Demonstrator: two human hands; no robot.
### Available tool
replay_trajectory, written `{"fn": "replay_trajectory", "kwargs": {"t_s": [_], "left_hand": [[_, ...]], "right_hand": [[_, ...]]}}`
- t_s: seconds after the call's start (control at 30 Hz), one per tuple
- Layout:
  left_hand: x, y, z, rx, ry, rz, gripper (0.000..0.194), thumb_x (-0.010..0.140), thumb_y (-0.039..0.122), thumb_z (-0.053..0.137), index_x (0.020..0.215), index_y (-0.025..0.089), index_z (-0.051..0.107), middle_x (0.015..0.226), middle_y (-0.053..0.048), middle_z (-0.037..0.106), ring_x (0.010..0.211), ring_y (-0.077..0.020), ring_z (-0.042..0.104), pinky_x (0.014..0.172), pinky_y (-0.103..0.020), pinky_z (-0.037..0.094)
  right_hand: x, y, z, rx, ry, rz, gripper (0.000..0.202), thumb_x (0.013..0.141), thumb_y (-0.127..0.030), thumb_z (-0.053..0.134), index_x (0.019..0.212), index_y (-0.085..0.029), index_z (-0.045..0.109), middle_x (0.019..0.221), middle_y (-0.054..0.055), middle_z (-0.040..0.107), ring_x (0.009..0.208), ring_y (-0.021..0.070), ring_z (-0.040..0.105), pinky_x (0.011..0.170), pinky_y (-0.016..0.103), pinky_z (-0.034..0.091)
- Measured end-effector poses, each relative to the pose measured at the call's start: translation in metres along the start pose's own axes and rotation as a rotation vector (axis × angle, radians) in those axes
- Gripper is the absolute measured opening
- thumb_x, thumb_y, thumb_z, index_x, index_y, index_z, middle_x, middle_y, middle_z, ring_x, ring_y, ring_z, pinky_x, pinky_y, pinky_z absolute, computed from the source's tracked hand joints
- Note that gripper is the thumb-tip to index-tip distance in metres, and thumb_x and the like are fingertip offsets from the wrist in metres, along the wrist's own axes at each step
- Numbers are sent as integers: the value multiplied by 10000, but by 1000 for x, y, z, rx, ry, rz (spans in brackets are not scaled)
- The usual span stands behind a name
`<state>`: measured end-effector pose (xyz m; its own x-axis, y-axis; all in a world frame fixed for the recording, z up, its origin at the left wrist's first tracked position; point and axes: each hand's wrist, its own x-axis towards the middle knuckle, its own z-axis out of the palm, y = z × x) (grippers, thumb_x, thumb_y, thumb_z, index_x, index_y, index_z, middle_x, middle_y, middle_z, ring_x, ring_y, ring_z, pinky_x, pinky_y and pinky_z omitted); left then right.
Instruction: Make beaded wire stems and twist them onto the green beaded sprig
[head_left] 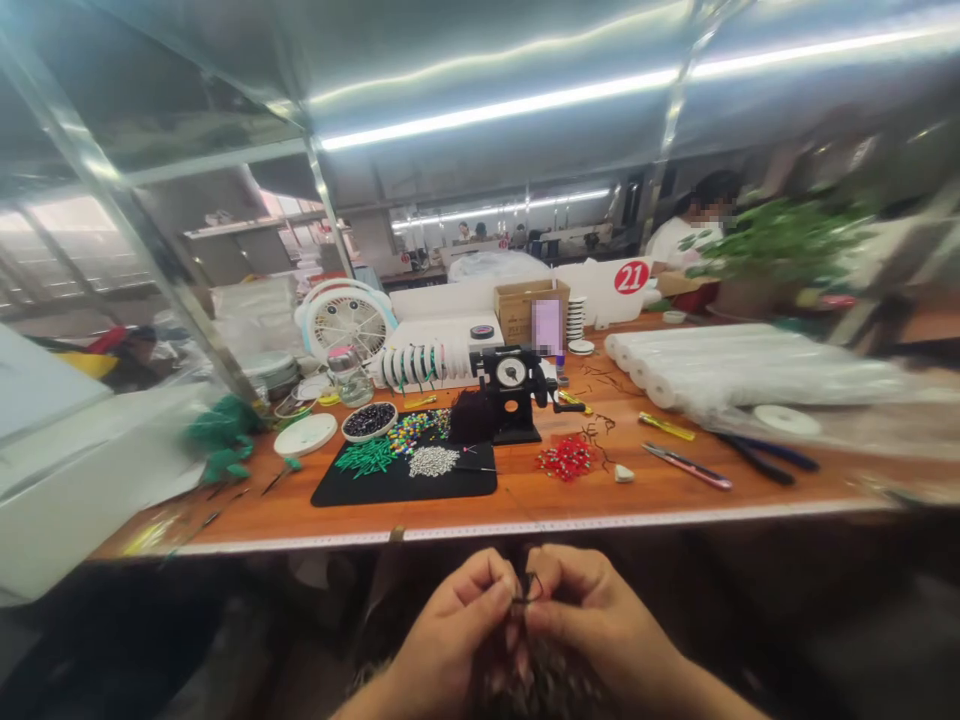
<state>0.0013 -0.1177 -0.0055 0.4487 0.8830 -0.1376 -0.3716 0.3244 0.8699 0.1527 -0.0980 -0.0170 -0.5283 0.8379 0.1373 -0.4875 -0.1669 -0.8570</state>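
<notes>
Below the table's front edge, my left hand point(480, 605) and my right hand point(571, 600) meet, thumbs and fingertips pinched close together. Between them is a thin dark cord point(534, 582), part of it curving in a small loop by the right fingertips. Both hands grip it; its ends are hidden by the fingers. On the table in front lies a black mat point(405, 488) with green pieces point(366, 457), silvery beads point(433, 461) and multicoloured beads point(416, 428). Behind the mat's right side stands a black hand-cranked winder point(514, 395) with a dial and a row of white spools point(424, 366).
Red pieces point(566, 457) lie right of the mat, near pink-handled scissors point(686, 466), a yellow cutter point(666, 427) and dark-handled pliers point(765, 455). White rolls point(750, 365) fill the right. A fan point(349, 325) and a bowl of black beads point(369, 421) stand left. Another person point(686, 235) sits beyond.
</notes>
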Motion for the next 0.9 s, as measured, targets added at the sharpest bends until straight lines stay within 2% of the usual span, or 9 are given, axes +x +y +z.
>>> {"fn": "replay_trajectory", "kwargs": {"t_s": [0.13, 0.2, 0.27, 0.43, 0.5, 0.57, 0.67, 0.77, 0.9], "left_hand": [[6, -6, -1, -145, -19, 2, 213, 801, 328, 586, 709, 170, 476, 530, 27, 479, 416, -72, 419, 405, -187, 235], [7, -6, -2, -144, -11, 2, 228, 796, 345, 588, 701, 176, 468, 525, 28, 481, 407, -74, 414, 405, -186, 252], [6, -5, -2, -97, 28, 18, 251, 788, 365, 598, 695, 180, 455, 544, 27, 486, 447, -84, 431, 452, -197, 300], [2, 2, -3, 261, 212, 78, 284, 791, 379, 608, 673, 170, 456, 612, 29, 453, 567, -94, 381, 554, -213, 318], [2, 4, -3, 376, 251, 88, 290, 796, 397, 593, 670, 171, 461, 616, 27, 446, 581, -103, 366, 555, -218, 314], [4, 4, -3, 437, 276, 92, 291, 802, 397, 577, 658, 175, 457, 600, 31, 432, 576, -108, 360, 547, -223, 309], [8, 2, -3, 550, 302, 102, 283, 834, 384, 521, 650, 183, 444, 578, 37, 418, 560, -115, 357, 544, -234, 309], [11, -4, -6, 810, 342, 179, 276, 867, 372, 469, 663, 187, 457, 622, 17, 463, 598, -132, 398, 581, -249, 328], [22, -1, -17, 1117, 331, 255, 298, 896, 343, 414, 643, 197, 472, 623, 2, 506, 577, -146, 434, 557, -261, 321]], "right_hand": [[0, 9, 0, 168, -56, 40, 287, 713, -324, 718, 678, -194, 464, 633, 2, 610, 566, 174, 616, 610, 335, 492], [1, 9, -2, 95, -56, 32, 281, 742, -341, 690, 696, -196, 453, 635, 3, 610, 569, 173, 614, 611, 331, 491], [2, 5, -5, -109, -32, 5, 235, 771, -324, 660, 719, -187, 475, 653, 8, 611, 596, 161, 599, 613, 302, 474], [3, -10, -8, -658, 106, -19, 115, 748, -221, 656, 772, -179, 553, 691, -11, 577, 643, 134, 527, 592, 235, 418], [3, -13, -8, -788, 111, -65, 57, 807, -227, 588, 778, -180, 579, 720, 2, 590, 667, 138, 538, 620, 240, 422], [3, -12, -9, -895, 83, -136, 108, 851, -221, 525, 790, -180, 604, 761, 19, 599, 699, 143, 554, 649, 244, 424], [2, -5, -12, -1028, 72, -224, 167, 880, -197, 460, 787, -179, 596, 766, 30, 581, 695, 144, 549, 639, 245, 412], [2, 6, -16, -1125, 95, -289, 156, 878, -176, 431, 785, -177, 556, 764, 34, 565, 677, 148, 532, 621, 255, 390], [4, 9, -23, -1064, 155, -187, 155, 868, -204, 427, 742, -184, 515, 687, 9, 533, 603, 138, 486, 561, 245, 363]]}}
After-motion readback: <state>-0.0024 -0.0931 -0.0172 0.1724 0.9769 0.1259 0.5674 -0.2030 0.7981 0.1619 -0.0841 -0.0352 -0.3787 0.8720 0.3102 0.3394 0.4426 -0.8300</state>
